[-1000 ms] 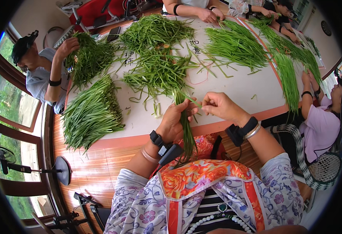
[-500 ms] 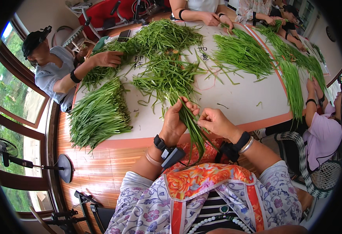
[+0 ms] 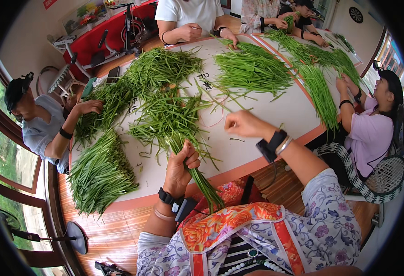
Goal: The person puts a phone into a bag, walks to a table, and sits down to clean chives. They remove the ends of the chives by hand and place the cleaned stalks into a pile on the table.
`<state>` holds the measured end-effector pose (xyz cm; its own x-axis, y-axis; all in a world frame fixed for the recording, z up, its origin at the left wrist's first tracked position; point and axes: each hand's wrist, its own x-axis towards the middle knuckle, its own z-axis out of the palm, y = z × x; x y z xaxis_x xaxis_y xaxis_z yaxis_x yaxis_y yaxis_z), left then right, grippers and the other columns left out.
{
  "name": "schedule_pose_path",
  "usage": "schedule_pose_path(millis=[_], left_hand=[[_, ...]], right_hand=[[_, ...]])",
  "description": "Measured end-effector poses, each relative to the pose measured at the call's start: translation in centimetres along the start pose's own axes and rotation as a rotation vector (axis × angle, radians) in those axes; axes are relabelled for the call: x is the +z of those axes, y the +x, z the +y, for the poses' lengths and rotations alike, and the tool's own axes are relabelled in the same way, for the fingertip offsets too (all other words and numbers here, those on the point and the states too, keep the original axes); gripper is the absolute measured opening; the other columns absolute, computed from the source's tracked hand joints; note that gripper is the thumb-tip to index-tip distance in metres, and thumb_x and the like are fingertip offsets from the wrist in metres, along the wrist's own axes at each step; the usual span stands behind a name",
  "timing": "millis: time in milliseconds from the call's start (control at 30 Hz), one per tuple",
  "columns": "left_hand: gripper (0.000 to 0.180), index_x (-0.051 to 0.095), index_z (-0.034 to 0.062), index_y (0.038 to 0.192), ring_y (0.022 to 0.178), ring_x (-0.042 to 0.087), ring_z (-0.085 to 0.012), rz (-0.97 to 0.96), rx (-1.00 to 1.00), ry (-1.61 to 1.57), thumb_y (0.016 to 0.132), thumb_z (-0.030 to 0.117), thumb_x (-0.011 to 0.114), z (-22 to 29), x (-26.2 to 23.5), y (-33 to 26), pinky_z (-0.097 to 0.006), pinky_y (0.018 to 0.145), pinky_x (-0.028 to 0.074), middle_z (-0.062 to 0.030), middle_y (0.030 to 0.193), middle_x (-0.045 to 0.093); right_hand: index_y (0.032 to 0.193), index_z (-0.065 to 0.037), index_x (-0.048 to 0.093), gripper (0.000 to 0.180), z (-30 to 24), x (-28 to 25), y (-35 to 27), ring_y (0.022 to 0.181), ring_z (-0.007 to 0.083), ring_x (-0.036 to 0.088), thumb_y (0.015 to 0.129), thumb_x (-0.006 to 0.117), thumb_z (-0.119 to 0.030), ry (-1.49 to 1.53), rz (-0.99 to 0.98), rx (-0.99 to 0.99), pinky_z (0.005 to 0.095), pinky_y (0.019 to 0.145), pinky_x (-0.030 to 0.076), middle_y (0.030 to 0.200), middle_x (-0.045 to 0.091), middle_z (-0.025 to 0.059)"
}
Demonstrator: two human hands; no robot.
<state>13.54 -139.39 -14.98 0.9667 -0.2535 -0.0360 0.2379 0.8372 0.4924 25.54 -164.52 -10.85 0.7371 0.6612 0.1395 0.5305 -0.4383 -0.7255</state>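
Observation:
My left hand [image 3: 181,166] is wrapped round a bunch of garlic chives [image 3: 203,185], whose lower ends hang over the near table edge toward my lap. Above the table, to the right and apart from that bunch, hovers my right hand [image 3: 247,125]. Its fingers are pinched together, and anything between them is too small to make out. Just beyond my left hand lies a loose, tangled heap of chives [image 3: 165,110]. A neatly aligned stack of chives [image 3: 101,175] rests at the table's near left corner.
Another aligned chive stack [image 3: 255,69] lies far right on the white table [image 3: 238,158]. A co-worker's hand [image 3: 89,106] touches the heap at left; a person across has a hand [image 3: 228,37] by the far stack. Right of me sits a person beside a long chive row [image 3: 320,92].
My right hand has moved away from the bunch, up over the table. My left hand still grips the bunch, now lower and nearer me. The whole view has shifted.

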Motion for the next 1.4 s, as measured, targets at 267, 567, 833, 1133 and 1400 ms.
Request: schedule_pose_path(millis=[267, 567, 833, 1133, 1400], left_hand=[[0.017, 0.048, 0.0074, 0.088, 0.057, 0.027, -0.0061, 0.148, -0.132, 0.012, 0.102, 0.018, 0.050, -0.6, -1.0, 0.1, -0.019, 0.049, 0.027, 0.0044, 0.070, 0.032], [0.015, 0.049, 0.0069, 0.090, 0.059, 0.030, -0.0065, 0.154, -0.170, 0.043, 0.101, 0.018, 0.049, -0.5, -1.2, 0.1, -0.019, 0.050, 0.028, 0.0041, 0.072, 0.033], [0.018, 0.050, 0.0067, 0.089, 0.060, 0.031, -0.0066, 0.162, -0.159, 0.046, 0.101, 0.019, 0.050, -0.2, -1.0, 0.1, -0.019, 0.050, 0.028, 0.0042, 0.070, 0.033], [0.016, 0.050, 0.0065, 0.091, 0.059, 0.031, -0.0066, 0.165, -0.152, 0.061, 0.101, 0.018, 0.050, -0.4, -0.9, 0.1, -0.020, 0.050, 0.029, 0.0043, 0.070, 0.034], [0.017, 0.051, 0.0061, 0.087, 0.057, 0.032, -0.0071, 0.189, -0.145, 0.051, 0.100, 0.017, 0.052, -0.3, -0.7, 0.2, -0.021, 0.048, 0.029, 0.0040, 0.067, 0.036]], right_hand=[[0.092, -0.004, 0.070, 0.014, 6.6, -7.9, 7.3, 0.086, 0.0347, 0.066, 0.082, 0.061, -0.008, -0.529, 0.222, 0.290, 0.0421, 0.077, 0.053, 0.091, 0.069, 0.0181], [0.090, -0.003, 0.064, 0.012, 9.2, -6.5, 10.0, 0.099, 0.0363, 0.061, 0.082, 0.068, -0.012, -0.852, 0.161, 0.416, 0.0467, 0.080, 0.050, 0.104, 0.060, 0.0177], [0.088, 0.000, 0.064, 0.014, 9.3, -9.9, 9.3, 0.070, 0.0268, 0.063, 0.080, 0.070, -0.010, -0.315, 0.287, 0.129, 0.0366, 0.065, 0.049, 0.077, 0.065, 0.0139], [0.096, 0.004, 0.066, 0.018, 5.4, -13.1, 9.1, 0.068, 0.0072, 0.054, 0.081, 0.072, -0.002, -0.092, 0.465, -0.127, 0.0238, 0.066, 0.047, 0.076, 0.064, 0.0006], [0.106, 0.001, 0.063, 0.015, 4.1, -15.6, 10.1, 0.077, 0.0057, 0.058, 0.093, 0.062, -0.004, 0.258, 0.620, -0.269, 0.0210, 0.069, 0.046, 0.086, 0.064, -0.0014]])
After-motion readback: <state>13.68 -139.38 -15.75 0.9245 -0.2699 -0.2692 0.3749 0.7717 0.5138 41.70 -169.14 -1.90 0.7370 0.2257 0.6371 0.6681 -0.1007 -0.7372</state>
